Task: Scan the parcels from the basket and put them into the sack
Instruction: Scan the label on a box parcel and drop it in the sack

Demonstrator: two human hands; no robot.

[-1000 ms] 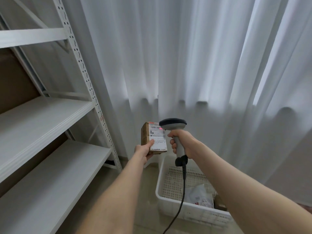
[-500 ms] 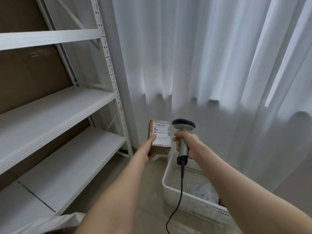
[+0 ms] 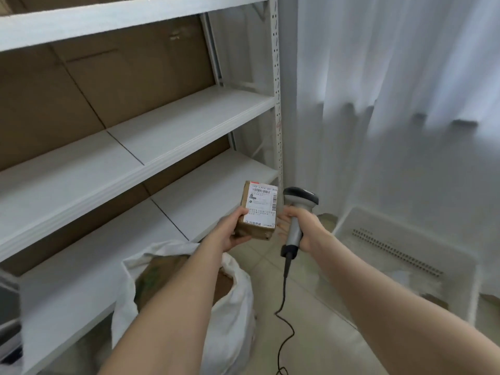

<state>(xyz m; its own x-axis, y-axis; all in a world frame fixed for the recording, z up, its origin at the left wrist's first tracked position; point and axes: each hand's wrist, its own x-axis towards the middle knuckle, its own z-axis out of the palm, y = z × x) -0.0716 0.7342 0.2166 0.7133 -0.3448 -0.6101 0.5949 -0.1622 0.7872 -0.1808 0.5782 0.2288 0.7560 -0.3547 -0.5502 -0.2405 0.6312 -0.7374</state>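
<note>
Sack (image 3: 230, 334): open on the floor at 7 o'clock.
Left grip (image 3: 230, 234): clasping the brown parcel (image 3: 257, 209), centre, label up.
Right grip (image 3: 305, 228): clenched round the scanner (image 3: 299, 198), parcel's 3 o'clock.
Risk: a careless drop may hit the sack's slumped rim and miss.

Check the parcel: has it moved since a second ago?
Yes, leftward. The parcel was over the basket's corner, right of the shelf post; now it overlaps that post, clear of the basket.

One wide camera rides on the person's head, facing forward and down, close over the left hand (image 3: 230, 232) and right hand (image 3: 304, 226), shelves (image 3: 189, 125) left of them, curtain (image 3: 392, 90) right.
</note>
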